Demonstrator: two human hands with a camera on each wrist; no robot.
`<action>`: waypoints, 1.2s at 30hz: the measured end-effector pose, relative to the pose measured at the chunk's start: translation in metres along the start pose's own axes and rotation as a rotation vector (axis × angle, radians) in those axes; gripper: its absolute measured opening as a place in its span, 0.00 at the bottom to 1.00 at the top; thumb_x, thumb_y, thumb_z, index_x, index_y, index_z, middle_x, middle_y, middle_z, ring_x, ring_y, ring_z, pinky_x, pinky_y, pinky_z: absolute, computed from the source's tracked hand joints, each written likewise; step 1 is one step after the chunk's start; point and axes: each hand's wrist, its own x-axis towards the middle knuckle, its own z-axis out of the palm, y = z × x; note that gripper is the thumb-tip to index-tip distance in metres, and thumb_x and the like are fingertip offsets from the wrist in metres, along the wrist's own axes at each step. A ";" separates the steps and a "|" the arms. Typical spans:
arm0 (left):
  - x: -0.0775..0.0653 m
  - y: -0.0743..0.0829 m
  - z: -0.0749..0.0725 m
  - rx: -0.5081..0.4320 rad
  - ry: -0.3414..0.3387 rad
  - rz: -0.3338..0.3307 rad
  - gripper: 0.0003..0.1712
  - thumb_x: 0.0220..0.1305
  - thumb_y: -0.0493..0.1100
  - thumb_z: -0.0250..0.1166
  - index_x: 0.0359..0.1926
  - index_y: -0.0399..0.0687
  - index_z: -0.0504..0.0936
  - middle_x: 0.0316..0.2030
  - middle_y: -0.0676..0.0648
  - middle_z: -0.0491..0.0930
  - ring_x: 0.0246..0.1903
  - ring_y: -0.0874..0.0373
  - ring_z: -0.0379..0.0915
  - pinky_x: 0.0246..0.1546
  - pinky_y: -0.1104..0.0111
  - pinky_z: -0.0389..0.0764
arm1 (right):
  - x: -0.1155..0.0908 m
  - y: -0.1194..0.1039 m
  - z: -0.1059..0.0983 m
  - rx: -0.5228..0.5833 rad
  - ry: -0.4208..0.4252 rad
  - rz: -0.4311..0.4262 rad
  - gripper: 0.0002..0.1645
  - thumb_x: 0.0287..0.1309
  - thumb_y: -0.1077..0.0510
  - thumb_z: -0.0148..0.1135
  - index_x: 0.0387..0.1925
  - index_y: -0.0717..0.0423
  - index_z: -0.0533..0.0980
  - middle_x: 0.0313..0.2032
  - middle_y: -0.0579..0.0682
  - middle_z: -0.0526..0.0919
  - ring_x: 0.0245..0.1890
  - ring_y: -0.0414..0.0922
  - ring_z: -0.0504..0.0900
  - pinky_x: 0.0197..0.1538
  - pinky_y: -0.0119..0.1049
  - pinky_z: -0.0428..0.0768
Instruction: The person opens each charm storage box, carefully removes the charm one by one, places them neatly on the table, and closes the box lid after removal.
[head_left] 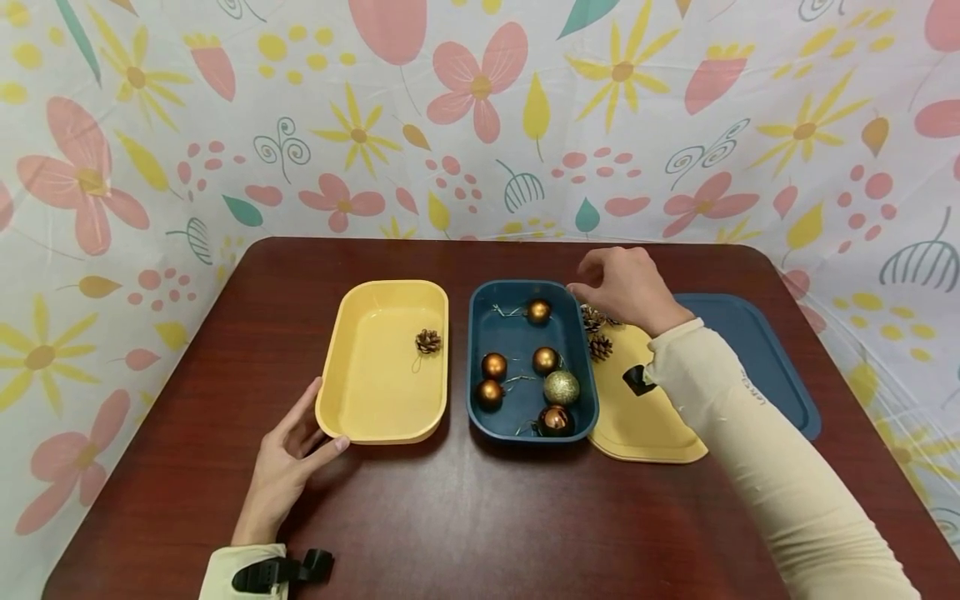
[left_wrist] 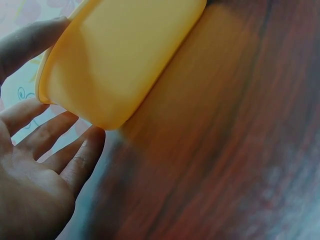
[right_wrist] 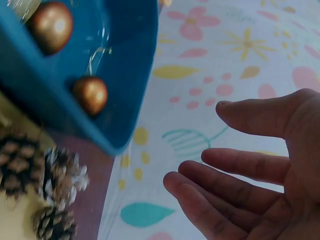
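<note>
On table I see yellow tray at 9 o'clock of blue tray. Left hand grips yellow tray's 8 o'clock corner between thumb and fingers; right hand, fingers slack, hovers near blue tray's 2 o'clock. Six baubles in blue tray; pine cone at yellow tray's 2 o'clock.

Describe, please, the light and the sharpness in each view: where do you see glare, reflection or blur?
Head view: fairly sharp, with pale glare on the bare table; left wrist view: soft and dimmer, the yellow tray reflected as an orange tint in the tabletop, bluish glare at lower right; right wrist view: bright highlights on the bronze baubles, pine cones slightly blurred.
</note>
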 end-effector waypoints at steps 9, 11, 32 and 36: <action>0.001 0.001 0.000 0.008 -0.001 -0.005 0.50 0.61 0.34 0.71 0.79 0.60 0.57 0.79 0.48 0.55 0.66 0.77 0.67 0.58 0.85 0.73 | 0.004 -0.021 0.004 0.036 -0.002 -0.071 0.20 0.63 0.52 0.67 0.49 0.62 0.82 0.46 0.61 0.88 0.46 0.56 0.84 0.50 0.54 0.82; 0.001 0.001 0.000 0.007 -0.004 -0.007 0.51 0.61 0.34 0.71 0.79 0.60 0.56 0.79 0.48 0.54 0.66 0.77 0.67 0.58 0.85 0.73 | 0.005 -0.024 0.004 0.049 -0.001 -0.084 0.19 0.63 0.52 0.67 0.49 0.62 0.82 0.46 0.61 0.88 0.45 0.55 0.85 0.50 0.54 0.83; -0.001 0.001 -0.001 0.008 -0.008 -0.011 0.51 0.61 0.34 0.71 0.79 0.59 0.56 0.79 0.49 0.54 0.66 0.78 0.65 0.58 0.86 0.72 | 0.014 -0.071 0.021 0.143 0.000 -0.186 0.18 0.60 0.50 0.71 0.46 0.57 0.82 0.42 0.55 0.90 0.40 0.48 0.87 0.47 0.46 0.85; -0.001 0.001 0.000 0.006 -0.009 -0.007 0.51 0.61 0.34 0.71 0.79 0.56 0.55 0.79 0.50 0.54 0.67 0.78 0.65 0.58 0.86 0.72 | 0.016 -0.080 0.029 0.157 -0.016 -0.212 0.17 0.60 0.51 0.70 0.46 0.57 0.82 0.41 0.54 0.90 0.39 0.47 0.87 0.44 0.44 0.85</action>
